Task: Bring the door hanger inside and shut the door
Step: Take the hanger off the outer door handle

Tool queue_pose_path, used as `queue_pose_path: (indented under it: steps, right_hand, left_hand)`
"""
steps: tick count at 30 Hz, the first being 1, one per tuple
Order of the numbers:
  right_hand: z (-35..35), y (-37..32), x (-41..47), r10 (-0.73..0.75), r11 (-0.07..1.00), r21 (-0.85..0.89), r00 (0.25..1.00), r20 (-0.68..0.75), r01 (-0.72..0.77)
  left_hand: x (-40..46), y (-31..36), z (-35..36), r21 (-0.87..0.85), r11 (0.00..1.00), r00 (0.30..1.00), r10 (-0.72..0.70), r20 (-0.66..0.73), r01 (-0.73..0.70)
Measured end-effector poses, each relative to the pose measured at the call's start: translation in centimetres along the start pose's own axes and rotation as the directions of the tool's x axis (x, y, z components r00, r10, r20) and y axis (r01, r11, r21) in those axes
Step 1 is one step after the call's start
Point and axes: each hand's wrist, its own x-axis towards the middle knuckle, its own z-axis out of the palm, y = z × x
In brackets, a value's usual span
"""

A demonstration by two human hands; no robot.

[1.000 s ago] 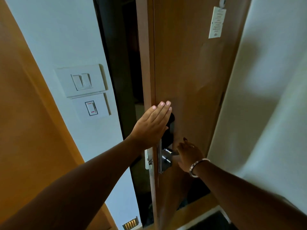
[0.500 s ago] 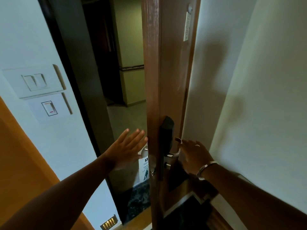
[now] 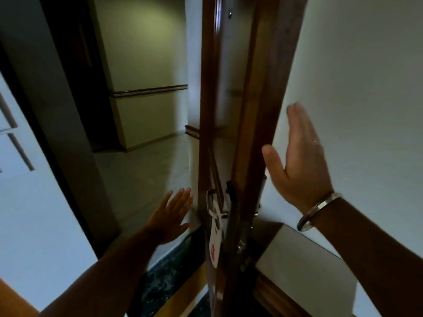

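The brown wooden door (image 3: 242, 115) stands wide open, seen edge-on in the middle. A white door hanger (image 3: 215, 239) with a red mark hangs from the metal outer handle (image 3: 211, 197) on the door's corridor side. My left hand (image 3: 170, 216) is open, fingers spread, in the doorway a short way left of the hanger and not touching it. My right hand (image 3: 297, 163) is open and raised flat beside the door's inner face, apart from the inner handle. It wears a metal bracelet.
Through the doorway lies a dim corridor (image 3: 142, 170) with pale walls and a dark trim band. A white wall (image 3: 366, 88) fills the right side. Switch plates (image 3: 9, 138) sit on the wall at far left. Dark stone threshold (image 3: 164, 280) lies below.
The door has swung further open, from nearly closed to edge-on. My right hand let go of the inner handle and rose. My left hand moved into the doorway towards the hanger.
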Motion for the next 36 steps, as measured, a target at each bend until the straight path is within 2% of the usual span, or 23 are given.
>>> queue_pose_path:
  steps: [2, 3, 5, 7, 9, 12, 14, 16, 20, 25, 28, 31, 36]
  right_hand:
    - [-1.4, -2.1, 1.5, -0.102, 0.982, -0.170, 0.987, -0.124, 0.080]
    - [-1.7, -3.0, 2.2, -0.194, 0.946, -0.288, 0.971, -0.139, 0.148]
    - [-1.7, -4.2, 3.7, -0.358, 0.824, -0.486, 0.932, -0.046, 0.292]
    - [-0.9, -4.4, 5.2, -0.400, 0.682, -0.612, 0.905, 0.144, 0.400]
    - [0.1, -3.6, 6.4, -0.307, 0.578, -0.686, 0.896, 0.321, 0.443]
    - [1.3, -0.7, 7.5, -0.035, 0.384, -0.795, 0.868, 0.496, 0.469]
    - [1.7, 2.1, 7.8, 0.084, 0.278, -0.826, 0.844, 0.530, 0.491]
    - [1.6, 5.1, 8.0, 0.147, 0.211, -0.834, 0.827, 0.542, 0.509]
    - [1.2, 9.2, 8.1, 0.168, 0.045, -0.811, 0.796, 0.581, 0.583]
    - [1.3, 11.9, 8.1, 0.140, 0.031, -0.819, 0.808, 0.572, 0.574]
    - [1.0, 13.2, 8.1, 0.123, 0.034, -0.820, 0.812, 0.571, 0.571]
    - [0.9, 14.0, 8.2, 0.107, 0.033, -0.819, 0.813, 0.572, 0.573]
    - [0.8, 14.6, 8.3, 0.095, 0.027, -0.822, 0.817, 0.569, 0.569]
  left_hand:
    - [1.8, 0.7, 0.4, -0.061, 0.997, 0.998, 0.048, -0.031, -0.050]
    - [2.7, 1.0, 0.6, -0.069, 0.994, 0.995, 0.087, -0.052, -0.090]
    - [4.5, 1.6, 0.6, -0.063, 0.985, 0.984, 0.156, -0.082, -0.162]
    - [6.5, 2.1, 0.2, -0.087, 0.973, 0.972, 0.203, -0.116, -0.214]
    - [9.0, 3.3, -0.1, -0.143, 0.951, 0.956, 0.253, -0.148, -0.274]
    - [12.5, 5.6, -0.9, -0.197, 0.901, 0.921, 0.365, -0.134, -0.386]
    - [14.4, 7.1, -0.8, -0.174, 0.870, 0.887, 0.444, -0.129, -0.461]
    - [15.5, 8.3, -0.2, -0.193, 0.853, 0.873, 0.461, -0.161, -0.486]
    - [17.2, 9.7, 0.3, -0.187, 0.840, 0.854, 0.465, -0.233, -0.509]
    - [18.3, 11.4, 0.6, -0.205, 0.828, 0.841, 0.459, -0.286, -0.521]
    - [19.2, 11.8, 0.9, -0.170, 0.810, 0.808, 0.491, -0.326, -0.561]
    - [20.3, 11.8, 1.0, -0.131, 0.796, 0.781, 0.526, -0.336, -0.591]
    - [21.4, 11.8, 1.1, -0.180, 0.755, 0.761, 0.557, -0.333, -0.631]
